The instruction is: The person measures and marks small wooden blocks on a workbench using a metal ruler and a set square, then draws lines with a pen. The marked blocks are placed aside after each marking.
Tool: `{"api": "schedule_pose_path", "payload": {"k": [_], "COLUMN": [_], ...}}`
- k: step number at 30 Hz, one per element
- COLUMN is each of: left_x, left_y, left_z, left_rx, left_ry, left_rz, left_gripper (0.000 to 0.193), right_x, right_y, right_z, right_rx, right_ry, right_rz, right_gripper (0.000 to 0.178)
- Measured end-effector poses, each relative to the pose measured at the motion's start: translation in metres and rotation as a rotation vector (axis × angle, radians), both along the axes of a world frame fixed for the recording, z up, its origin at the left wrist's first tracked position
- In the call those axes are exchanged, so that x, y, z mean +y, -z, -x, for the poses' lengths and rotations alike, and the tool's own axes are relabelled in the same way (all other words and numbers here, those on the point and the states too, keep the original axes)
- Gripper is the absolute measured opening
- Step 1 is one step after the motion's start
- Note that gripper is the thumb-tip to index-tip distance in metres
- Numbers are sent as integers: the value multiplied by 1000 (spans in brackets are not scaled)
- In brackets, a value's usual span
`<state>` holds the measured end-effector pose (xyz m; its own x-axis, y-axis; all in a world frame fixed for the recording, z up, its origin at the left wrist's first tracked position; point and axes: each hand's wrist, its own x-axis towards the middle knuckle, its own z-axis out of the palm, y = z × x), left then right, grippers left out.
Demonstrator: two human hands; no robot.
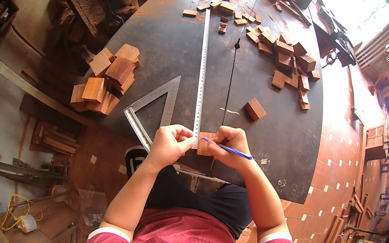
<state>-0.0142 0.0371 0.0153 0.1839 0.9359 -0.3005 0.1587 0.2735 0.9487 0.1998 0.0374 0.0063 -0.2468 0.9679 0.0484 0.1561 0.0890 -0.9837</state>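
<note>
My left hand [170,143] presses down on the near end of a long steel ruler [202,72] that lies over a small wooden block [205,145] at the near edge of the dark workbench [280,148]. My right hand [228,144] grips a blue pen [228,148] with its tip on that block, right beside the ruler's edge. Both hands sit close together around the block, which they partly hide.
A metal triangle square [154,108] lies just left of the ruler. A stack of wooden blocks [106,79] sits at the bench's left edge, one block [255,109] lies alone to the right, and several more [286,58] are scattered further back. A thin dark cord [232,72] crosses the bench.
</note>
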Motion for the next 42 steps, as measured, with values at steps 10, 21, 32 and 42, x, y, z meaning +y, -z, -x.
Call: {"api": "schedule_pose_path", "payload": {"k": [10, 21, 32, 42], "left_x": [17, -34, -46, -74], "left_y": [-13, -32, 13, 25], "left_z": [7, 74, 97, 117], "left_rx": [326, 1030, 309, -708], "left_ry": [-192, -412, -316, -128], "left_rz": [-356, -183, 98, 349], "left_gripper": [38, 47, 40, 18], "right_x": [0, 0, -6, -7], "right_y": [-19, -36, -18, -17], "right_z": [-12, -29, -30, -20], "right_rx": [98, -496, -390, -380], "right_ry": [167, -227, -83, -93], "right_rz": [16, -586, -383, -379], "right_gripper": [16, 63, 78, 67]}}
